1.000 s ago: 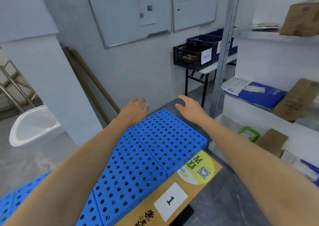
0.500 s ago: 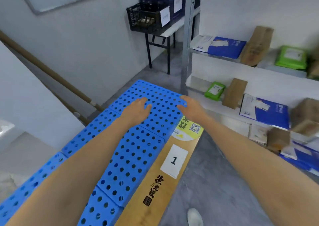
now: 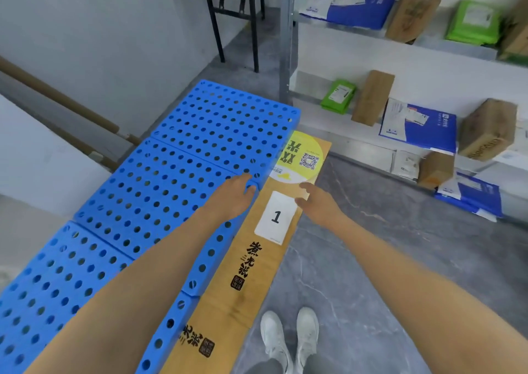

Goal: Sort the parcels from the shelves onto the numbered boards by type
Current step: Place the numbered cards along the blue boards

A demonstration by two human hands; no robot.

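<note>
Below, left hand (image 3: 234,196), right hand (image 3: 317,203), empty, loose-fingered, either side of white "1" label (image 3: 275,217); QR sticker (image 3: 300,156) seemingly Chinese-lettered.

I see the grey floor (image 3: 371,259) carrying a row of blue perforated boards (image 3: 171,187) on its left side. A cardboard strip (image 3: 257,276) lies along their right edge, with a white label (image 3: 275,217) marked 1 and a round yellow sticker (image 3: 300,156) on it. At the right, the upper shelf (image 3: 445,46) holds a blue mailer (image 3: 357,10), a tall brown box (image 3: 414,4) and a green parcel (image 3: 471,22). The lower shelf (image 3: 323,122) holds a small green parcel (image 3: 338,96) at its left end, then an upright brown box (image 3: 371,97), a second blue mailer (image 3: 420,125) and a tilted brown box (image 3: 488,129).
</note>
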